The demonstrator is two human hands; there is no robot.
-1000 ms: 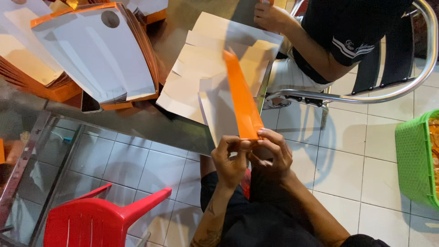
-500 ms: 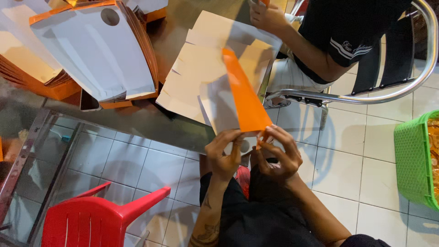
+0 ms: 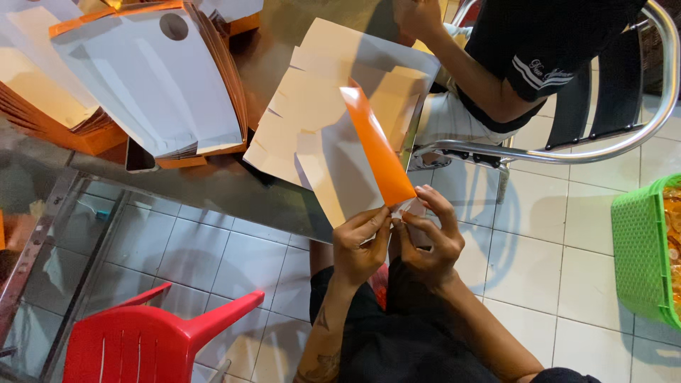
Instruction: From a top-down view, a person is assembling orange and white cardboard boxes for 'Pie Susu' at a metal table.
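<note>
Both hands meet at the near end of a cardboard sheet [image 3: 358, 159], white on one face with an orange flap along its right side. The sheet is held up in the air, just out from the near edge of the glass table [image 3: 213, 191], and its long axis runs from the fingers up and to the left, away from the person and out over the table.

The left hand [image 3: 360, 245] pinches the white face at the sheet's near edge, thumb on top and the other fingers curled beneath. The right hand [image 3: 429, 237] sits just beside it, its thumb and forefinger pressed together on the near corner of the orange flap, where a small white tab shows (whether the remaining fingers touch the card cannot be told, as they curl behind it). So the sheet lies ahead of both sets of fingertips; the right hand is nearer the orange fold, the left nearer the white panel.

On the table behind the sheet lies a loose spread of pale flat cards [image 3: 312, 99], and toward the far left corner a thick stack of folded cards [image 3: 152, 85] with orange edges. Another person's arm [image 3: 461, 64] reaches in at the far edge. A red plastic chair [image 3: 142, 340] stands on the tiled floor at near left, and a green basket [image 3: 642, 248] at the right.
</note>
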